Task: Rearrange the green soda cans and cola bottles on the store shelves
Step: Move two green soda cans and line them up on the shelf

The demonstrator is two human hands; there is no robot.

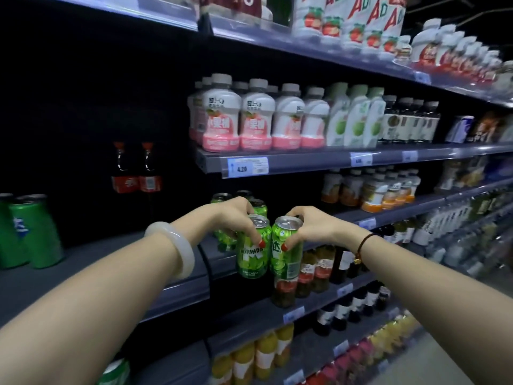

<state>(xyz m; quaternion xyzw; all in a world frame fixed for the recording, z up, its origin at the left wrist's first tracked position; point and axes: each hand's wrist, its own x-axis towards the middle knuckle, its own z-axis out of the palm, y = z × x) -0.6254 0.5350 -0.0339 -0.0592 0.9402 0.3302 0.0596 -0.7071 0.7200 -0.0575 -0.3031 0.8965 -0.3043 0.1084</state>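
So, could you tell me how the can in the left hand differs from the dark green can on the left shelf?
The lime can is bright green with MIRINDA lettering; the dark green can is deeper green with a blue mark. The left hand grips the lime can by its top, clear of the shelf; the dark green can stands on it. Both are slim green soda cans.

"MIRINDA" runs across the left green soda can (253, 250), gripped by the left hand (236, 215); the fine print beneath it is too small to read. At its three o'clock, the right green soda can (286, 251), in the right hand (313, 223), shows the character "达". At twelve o'clock, a shelf price tag (247, 167) reads "4.20". At one o'clock, on the top shelf, white bottles (380, 18) bear a red "AD".
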